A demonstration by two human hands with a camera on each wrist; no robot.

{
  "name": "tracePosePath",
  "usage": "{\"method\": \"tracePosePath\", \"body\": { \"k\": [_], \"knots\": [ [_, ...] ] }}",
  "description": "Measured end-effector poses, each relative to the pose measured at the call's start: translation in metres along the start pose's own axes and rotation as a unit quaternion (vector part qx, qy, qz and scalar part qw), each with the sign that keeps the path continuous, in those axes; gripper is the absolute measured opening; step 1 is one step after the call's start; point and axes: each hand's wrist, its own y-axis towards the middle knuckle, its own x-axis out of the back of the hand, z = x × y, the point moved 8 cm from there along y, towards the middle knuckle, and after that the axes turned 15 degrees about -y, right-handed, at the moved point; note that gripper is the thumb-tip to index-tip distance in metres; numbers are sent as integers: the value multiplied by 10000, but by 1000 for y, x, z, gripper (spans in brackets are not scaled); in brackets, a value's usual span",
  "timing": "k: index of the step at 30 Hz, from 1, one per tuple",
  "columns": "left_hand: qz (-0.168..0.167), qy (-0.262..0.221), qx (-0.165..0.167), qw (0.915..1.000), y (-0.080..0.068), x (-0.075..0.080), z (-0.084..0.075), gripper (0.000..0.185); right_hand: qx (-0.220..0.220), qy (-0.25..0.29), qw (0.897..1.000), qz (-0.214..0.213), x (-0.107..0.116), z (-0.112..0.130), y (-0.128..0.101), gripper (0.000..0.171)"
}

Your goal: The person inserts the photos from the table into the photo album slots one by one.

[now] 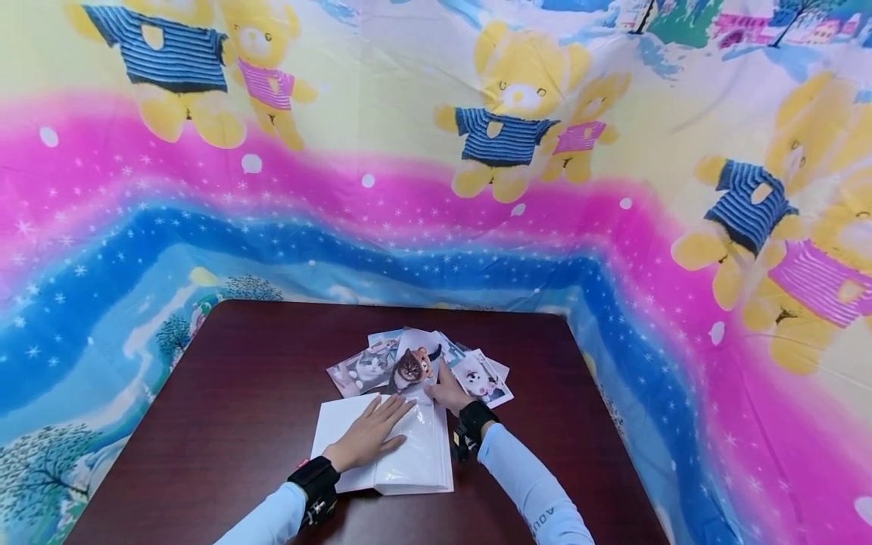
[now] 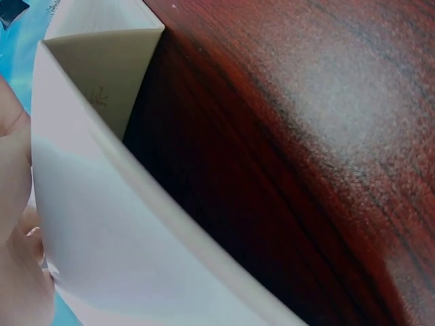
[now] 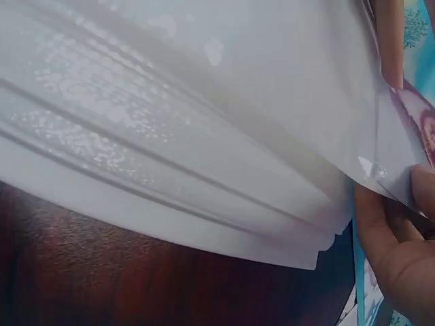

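Note:
An open white photo album (image 1: 415, 463) with clear pocket pages lies on the table. My left hand (image 1: 368, 434) rests on it with fingers extended, near the middle fold. In the left wrist view, part of that hand (image 2: 13, 197) shows beside the raised white cover (image 2: 136, 224). My right hand (image 1: 450, 390) pinches a cat photo (image 1: 409, 369) at the album's far edge, its lower end overlapping the page. In the right wrist view, the right thumb and fingers (image 3: 401, 248) hold the edge at the glossy pocket sheet (image 3: 292, 88).
Several loose photos fan out beyond the album, among them a grey-and-white cat print (image 1: 368, 368) at left and a white animal print (image 1: 479, 376) at right. The dark wooden table (image 1: 252, 393) meets a bear-patterned cloth (image 1: 409, 227) behind.

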Motion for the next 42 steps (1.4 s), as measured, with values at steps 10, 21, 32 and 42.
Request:
{"method": "tracePosePath", "body": {
  "k": [10, 21, 32, 42],
  "knots": [
    [-28, -152, 35, 9999, 4, 3, -4, 62, -560, 662, 9962, 126, -1, -13, 11, 90],
    [-239, -179, 69, 9995, 0, 3, -2, 67, -918, 904, 9907, 447, -5, -27, 6, 88],
    [-203, -114, 72, 9997, 0, 0, -2, 66, -492, -294, 9977, 370, 2, -15, 7, 86],
    [-674, 32, 19, 9977, 6, 11, -2, 60, -947, 293, 9939, 483, -4, -25, 9, 95]
  ]
}}
